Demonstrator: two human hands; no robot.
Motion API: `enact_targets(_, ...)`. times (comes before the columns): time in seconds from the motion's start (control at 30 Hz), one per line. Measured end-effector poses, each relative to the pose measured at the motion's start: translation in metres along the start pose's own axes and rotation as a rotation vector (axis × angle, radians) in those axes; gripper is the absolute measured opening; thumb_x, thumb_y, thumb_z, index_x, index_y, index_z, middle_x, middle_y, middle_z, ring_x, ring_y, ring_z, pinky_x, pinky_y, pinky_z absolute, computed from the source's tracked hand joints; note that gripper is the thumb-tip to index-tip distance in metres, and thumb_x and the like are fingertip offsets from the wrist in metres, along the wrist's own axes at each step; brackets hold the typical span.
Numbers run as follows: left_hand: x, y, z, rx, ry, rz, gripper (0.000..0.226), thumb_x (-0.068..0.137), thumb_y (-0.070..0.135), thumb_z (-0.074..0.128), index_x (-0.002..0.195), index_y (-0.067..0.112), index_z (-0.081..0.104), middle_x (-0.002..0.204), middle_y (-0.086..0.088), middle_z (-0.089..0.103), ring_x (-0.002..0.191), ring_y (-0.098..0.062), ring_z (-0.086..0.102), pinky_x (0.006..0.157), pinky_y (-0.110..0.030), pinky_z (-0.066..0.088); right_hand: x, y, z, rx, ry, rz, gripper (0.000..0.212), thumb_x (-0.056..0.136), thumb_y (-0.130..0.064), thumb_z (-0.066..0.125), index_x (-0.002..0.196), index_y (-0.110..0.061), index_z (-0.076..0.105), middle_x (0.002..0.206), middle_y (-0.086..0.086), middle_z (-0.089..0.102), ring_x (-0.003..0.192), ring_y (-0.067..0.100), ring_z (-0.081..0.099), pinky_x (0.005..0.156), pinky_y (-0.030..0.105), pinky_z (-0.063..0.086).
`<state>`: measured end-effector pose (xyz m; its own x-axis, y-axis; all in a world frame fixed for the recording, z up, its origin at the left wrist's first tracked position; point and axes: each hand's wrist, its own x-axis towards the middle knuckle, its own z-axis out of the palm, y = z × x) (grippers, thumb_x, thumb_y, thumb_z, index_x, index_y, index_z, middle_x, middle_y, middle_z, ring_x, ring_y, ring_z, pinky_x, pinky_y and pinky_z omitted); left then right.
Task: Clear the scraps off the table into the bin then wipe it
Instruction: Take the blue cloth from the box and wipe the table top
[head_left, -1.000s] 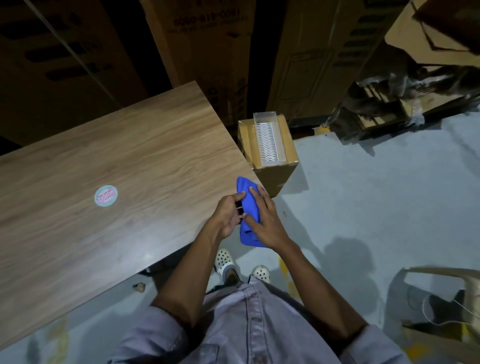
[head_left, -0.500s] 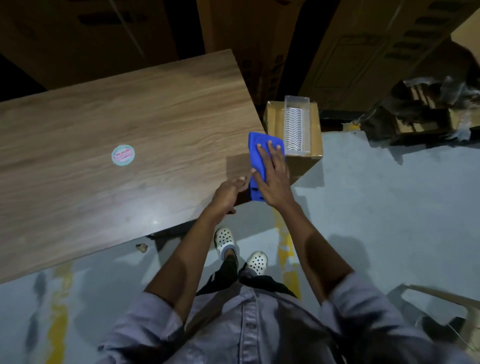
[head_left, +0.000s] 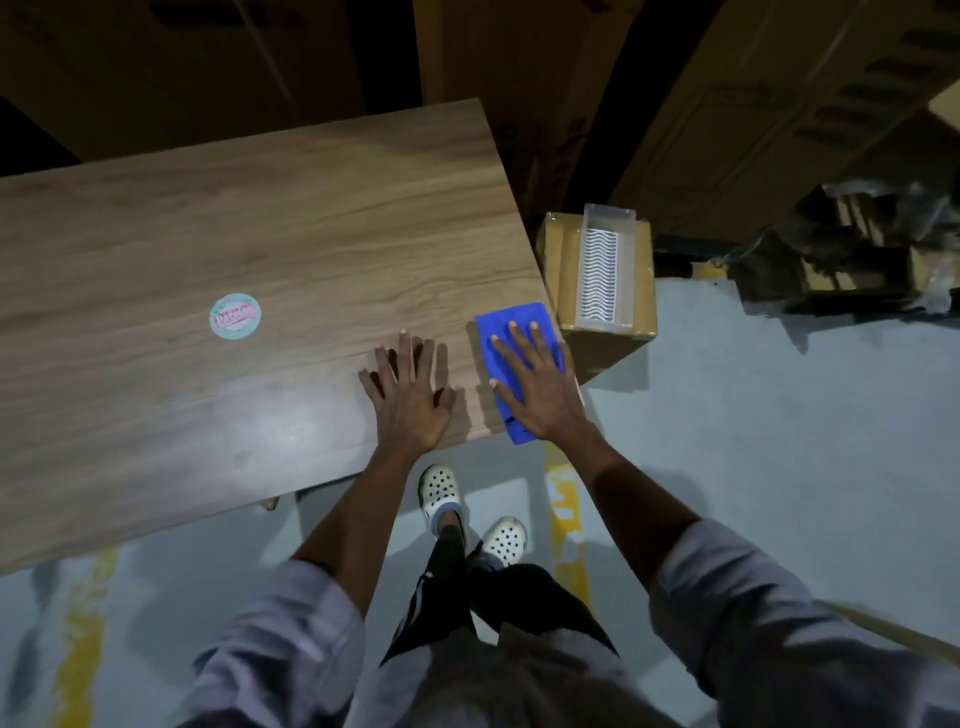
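Observation:
A folded blue cloth (head_left: 511, 325) lies at the near right corner of the wooden table (head_left: 260, 234). My right hand (head_left: 535, 384) presses flat on the cloth, fingers spread. My left hand (head_left: 408, 392) rests flat and empty on the bare wood just left of it. A round pale sticker (head_left: 235, 315) with pink print is stuck on the tabletop further left. I see no loose scraps on the table.
A cardboard box (head_left: 600, 291) with a clear plastic tray (head_left: 605, 270) on top stands on the floor at the table's right edge. Large cartons line the back. Dark clutter (head_left: 852, 254) sits at the far right. My feet in white clogs stand on the grey floor.
The cloth was held in both hands off the table's edge; now it lies on the table corner under my right hand. My left hand let go and lies flat on the wood.

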<state>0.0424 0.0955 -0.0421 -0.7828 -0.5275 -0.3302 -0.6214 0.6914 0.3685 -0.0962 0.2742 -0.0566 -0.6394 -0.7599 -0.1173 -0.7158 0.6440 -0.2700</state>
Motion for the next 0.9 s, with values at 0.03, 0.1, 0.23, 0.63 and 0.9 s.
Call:
enact_targets(0.03, 0.007, -0.006, 0.005, 0.031, 0.051, 0.001, 0.073, 0.097, 0.056, 0.042, 0.163, 0.029, 0.022, 0.173, -0.004, 0.001, 0.157, -0.043, -0.002, 0.121, -0.068, 0.0, 0.001, -0.001, 0.009, -0.003, -0.01, 0.005, 0.066, 0.104, -0.06, 0.033, 0.163, -0.035, 0.018, 0.173, -0.005, 0.005, 0.159, 0.022, -0.003, 0.122, 0.061, 0.013)
enact_targets(0.1, 0.022, -0.017, 0.015, 0.088, 0.124, 0.015, 0.07, 0.1, 0.055, 0.039, 0.163, 0.028, 0.023, 0.173, -0.005, 0.004, 0.157, -0.043, -0.001, 0.121, -0.069, 0.001, 0.004, -0.004, 0.022, -0.002, -0.014, 0.044, 0.068, 0.104, -0.062, 0.032, 0.163, -0.037, 0.012, 0.173, -0.005, -0.001, 0.159, 0.023, -0.007, 0.124, 0.061, 0.01)
enact_targets(0.23, 0.052, -0.022, 0.028, 0.137, 0.18, 0.078, 0.067, 0.105, 0.057, 0.03, 0.164, 0.031, 0.012, 0.173, 0.0, -0.002, 0.158, -0.038, -0.011, 0.121, -0.069, -0.003, 0.028, -0.001, 0.029, -0.048, 0.044, 0.091, 0.073, 0.101, -0.068, 0.032, 0.164, -0.037, 0.011, 0.173, -0.001, -0.003, 0.158, 0.031, -0.011, 0.125, 0.061, 0.003)
enact_targets(0.63, 0.052, -0.026, 0.025, -0.116, 0.441, 0.015, 0.055, 0.109, 0.035, 0.027, 0.156, 0.01, 0.039, 0.165, -0.007, 0.036, 0.157, -0.024, 0.021, 0.126, -0.055, 0.012, 0.028, -0.075, 0.046, -0.009, 0.041, -0.106, 0.063, 0.104, -0.051, 0.038, 0.163, -0.034, 0.022, 0.172, -0.003, 0.009, 0.159, 0.028, -0.005, 0.122, 0.061, 0.013)
enact_targets(0.9, 0.055, -0.027, 0.032, -0.082, 0.481, 0.031, 0.056, 0.104, 0.04, 0.036, 0.151, 0.011, 0.047, 0.163, -0.007, 0.039, 0.156, -0.026, 0.024, 0.126, -0.056, 0.011, 0.053, -0.022, 0.033, 0.019, 0.111, 0.242, 0.07, 0.101, -0.068, 0.035, 0.162, -0.038, 0.019, 0.173, -0.005, 0.006, 0.159, 0.031, -0.009, 0.126, 0.059, 0.004)
